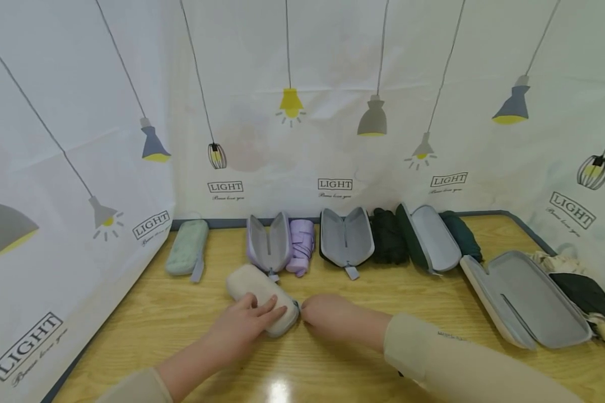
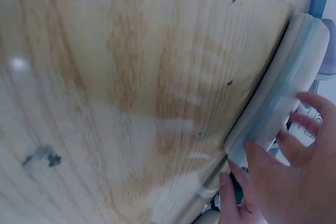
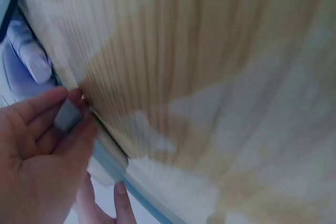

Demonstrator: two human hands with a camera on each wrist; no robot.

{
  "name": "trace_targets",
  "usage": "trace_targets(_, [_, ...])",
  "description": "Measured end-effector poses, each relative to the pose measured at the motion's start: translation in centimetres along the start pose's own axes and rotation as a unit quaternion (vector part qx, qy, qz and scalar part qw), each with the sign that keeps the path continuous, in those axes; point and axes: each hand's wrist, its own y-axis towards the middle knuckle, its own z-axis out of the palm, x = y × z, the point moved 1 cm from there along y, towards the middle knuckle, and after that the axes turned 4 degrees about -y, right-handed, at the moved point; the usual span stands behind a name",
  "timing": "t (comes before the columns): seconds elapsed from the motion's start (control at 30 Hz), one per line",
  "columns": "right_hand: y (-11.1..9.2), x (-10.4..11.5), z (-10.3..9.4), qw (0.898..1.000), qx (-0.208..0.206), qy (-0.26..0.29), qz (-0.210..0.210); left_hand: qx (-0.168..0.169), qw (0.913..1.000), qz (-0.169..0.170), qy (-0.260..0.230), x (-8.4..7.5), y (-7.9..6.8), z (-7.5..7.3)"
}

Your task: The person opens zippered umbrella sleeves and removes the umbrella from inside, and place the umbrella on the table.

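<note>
A cream hard zip case (image 1: 249, 281) lies closed and slanted on the wooden table in front of me. My left hand (image 1: 239, 327) grips it, with fingers over its top and the thumb along its near side. The left wrist view shows a pale blue zip band (image 2: 283, 90) running along the case's side. At the right end of the case is my right hand (image 1: 335, 316). In the right wrist view its thumb and fingers pinch a grey pull tab (image 3: 68, 115) at the zip. The tab is hidden by the hand in the head view.
A closed mint case (image 1: 187, 246) lies at the back left. Along the back stand an open lilac case (image 1: 269, 243), a lilac folded umbrella (image 1: 300, 246), open black (image 1: 347, 238) and green (image 1: 428, 240) cases with dark bundles. A large open cream case (image 1: 539, 302) lies right.
</note>
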Motion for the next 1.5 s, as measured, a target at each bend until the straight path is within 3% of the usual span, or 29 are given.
trace_targets(0.07, [-0.4, -0.6, 0.1, 1.0, -0.001, 0.007, 0.013, -0.003, 0.9998, 0.012, -0.014, -0.1, 0.2, 0.2])
trace_targets(0.3, [-2.4, -2.6, 0.4, 0.998, -0.036, 0.045, -0.018, 0.027, 0.9954, 0.072, -0.057, 0.2, 1.9, 0.3])
trace_targets(0.5, [-4.1, -3.5, 0.7, 0.995, -0.048, 0.087, -0.026, 0.055, 0.9919, 0.113, -0.019, 0.3, 4.8, 0.5])
trace_targets(0.7, [-5.6, -4.0, 0.9, 0.992, -0.04, 0.121, -0.009, 0.09, 0.9927, 0.077, 0.023, 1.0, 7.7, 1.6])
trace_targets(0.87, [-7.2, -4.4, 0.8, 0.988, -0.028, 0.152, 0.029, 0.125, 0.991, 0.049, -0.008, 0.2, 9.5, 2.8])
trace_targets(1.03, [-9.2, -5.7, 0.9, 0.981, -0.027, 0.178, 0.073, 0.118, 0.9912, 0.029, -0.052, -1.4, 11.7, 3.6])
trace_targets(1.17, [-10.5, -6.7, 0.9, 0.972, -0.018, 0.199, 0.121, 0.105, 0.9897, -0.037, -0.09, -2.0, 13.7, 4.3])
trace_targets(1.3, [-11.3, -7.2, 0.9, 0.964, -0.004, 0.208, 0.164, 0.091, 0.9882, -0.104, -0.066, -2.7, 15.0, 4.9])
trace_targets(1.5, [-11.7, -8.1, 0.7, 0.956, -0.043, 0.166, 0.239, 0.101, 0.9859, -0.133, -0.019, -3.8, 15.5, 5.0])
